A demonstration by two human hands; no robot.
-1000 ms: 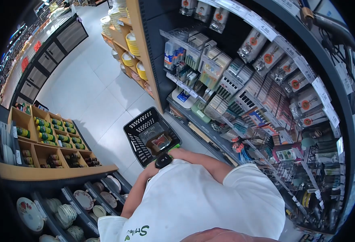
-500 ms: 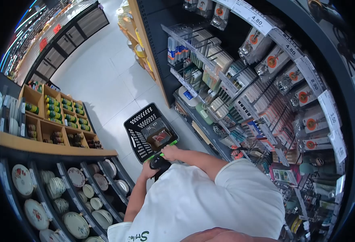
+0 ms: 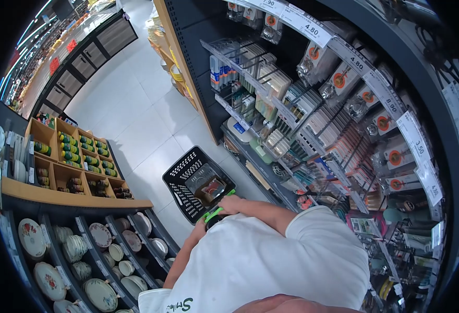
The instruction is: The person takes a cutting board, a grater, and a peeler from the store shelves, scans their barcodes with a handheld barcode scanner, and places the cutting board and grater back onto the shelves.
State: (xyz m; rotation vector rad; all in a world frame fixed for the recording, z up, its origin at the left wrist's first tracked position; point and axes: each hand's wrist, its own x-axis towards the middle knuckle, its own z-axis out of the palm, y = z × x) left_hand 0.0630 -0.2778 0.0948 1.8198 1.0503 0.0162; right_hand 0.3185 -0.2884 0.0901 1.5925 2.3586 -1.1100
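A black perforated shopping cart basket [image 3: 186, 200] stands on the floor in front of me. Its green handle [image 3: 215, 213] runs along the side nearest my body. My right hand [image 3: 230, 204] is closed around the right part of that handle. On the left end, my left hand [image 3: 200, 228] grips the same bar, its fingers partly hidden. Inside the basket lies a flat package [image 3: 212, 188] with something reddish in it; I cannot make out its contents.
Hanging kitchen goods [image 3: 323, 125] with price tags fill the rack on the right. Plates and bowls [image 3: 100, 295] sit on sloped shelves at lower left, below wooden cubbies of jars [image 3: 70, 148]. A tiled aisle [image 3: 146, 115] runs ahead toward dark cabinets [image 3: 91, 57].
The cart basket sits slightly lower and farther right in view, closer to my body. The right-hand rack has shifted a little to the left in view. Both hands stay on the handle.
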